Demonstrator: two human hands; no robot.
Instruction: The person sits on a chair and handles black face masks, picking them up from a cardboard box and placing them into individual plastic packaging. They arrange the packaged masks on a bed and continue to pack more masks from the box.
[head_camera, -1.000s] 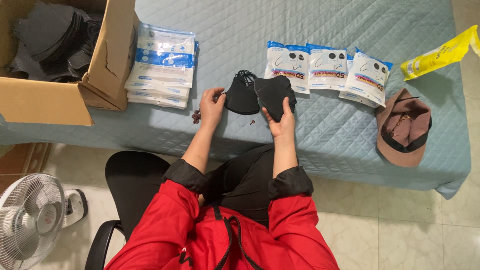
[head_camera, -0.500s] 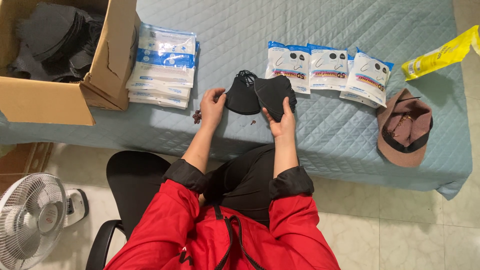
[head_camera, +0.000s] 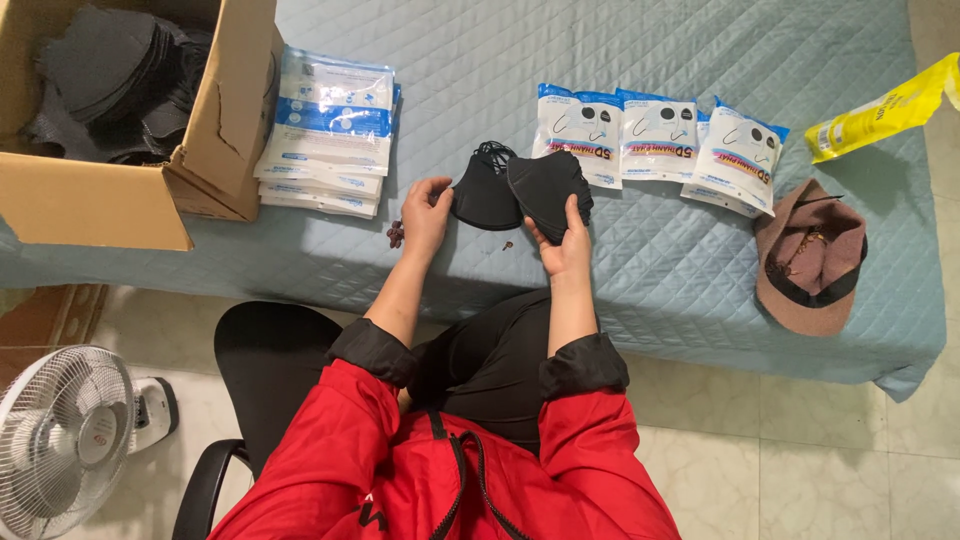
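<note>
Flat packets: a stack of white-and-blue sealed pouches (head_camera: 328, 130) lies at 11 o'clock from the hands, just beside the cardboard box (head_camera: 95, 205).
Row of packets: three white pouches with blue tops (head_camera: 660, 140) lie side by side, overlapping, at 1 o'clock from the hands.
Yellow wrapper: a long glossy yellow bag (head_camera: 885, 108) lies tilted at 2 o'clock, near the bed's far corner.
Box contents: dark, soft, folded masks piled loosely inside.
Surface: pale blue quilted bedcover (head_camera: 500, 50) stitched in diamonds.
Cap: a brownish fabric cap (head_camera: 810, 258) lies upside down at 3 o'clock, well apart from the hands.
Black masks: two matte black folded face masks (head_camera: 520, 188), curved and overlapping, ear loops bunched at the top, held just over the cover between the hands.
Left hand (head_camera: 427, 215): fingers curled on the left mask's edge, pinching it.
Right hand (head_camera: 565, 245): thumb and fingers clasp the right mask from below.
Floor: a white fan (head_camera: 65, 435) at 8 o'clock.
</note>
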